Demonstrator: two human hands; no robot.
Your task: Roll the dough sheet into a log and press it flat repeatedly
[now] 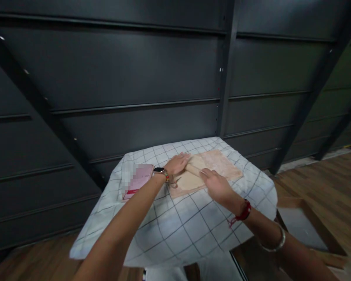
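Observation:
A pale wooden rolling pin [194, 169] lies between my two hands, across a thin flat sheet of what looks like dough [188, 182]. My left hand [178, 164] is on the pin's far left end, fingers pointing away from me. At the pin's near right end, my right hand [218, 188] has its fingers closed around it. Under the sheet is a pinkish-beige board or mat [222, 164], its right part bare with pale smudges. A thin cord or loop hangs by my left wrist, over the sheet's left edge.
A white checked cloth [181, 226] covers the small table. Left of the board lies a pink booklet or pouch [142, 177], partly blurred. Behind stands a dark metal panel wall [140, 70]. An open cardboard box [307, 226] is on the wooden floor at right.

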